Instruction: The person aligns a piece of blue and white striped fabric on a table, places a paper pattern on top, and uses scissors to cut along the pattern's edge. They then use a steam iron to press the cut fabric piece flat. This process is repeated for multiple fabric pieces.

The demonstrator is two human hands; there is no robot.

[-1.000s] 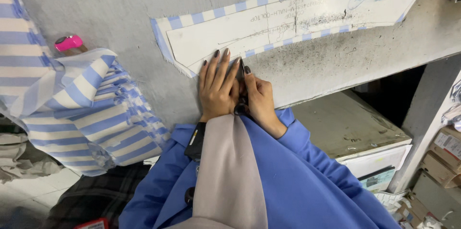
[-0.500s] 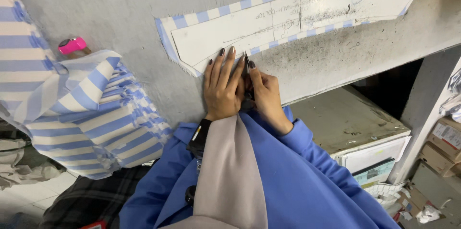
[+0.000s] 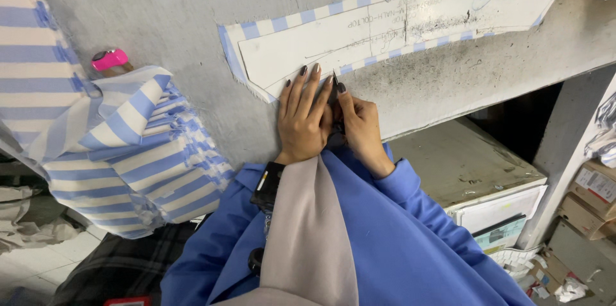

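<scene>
A long white paper pattern [image 3: 398,24] lies on blue-and-white striped fabric [image 3: 359,1] on a grey work table [image 3: 167,11]. My left hand [image 3: 305,117] rests flat on the table, its fingertips on the near edge of the pattern. Beside it, my right hand [image 3: 360,126] is closed on a thin dark marking tool [image 3: 335,81], whose tip touches the pattern's lower edge. Both sleeves are blue, and a beige cloth hangs between them.
A folded stack of blue-and-white striped fabric [image 3: 135,152] hangs over the table's left side, with a pink object [image 3: 110,59] behind it. Under the table at right stand a white box [image 3: 487,197] and cardboard cartons [image 3: 590,203]. Dark clothes lie on the floor.
Both hands have stayed together at the pattern's near edge. The view has shifted slightly, and the tool tip has crept a little along the edge.
</scene>
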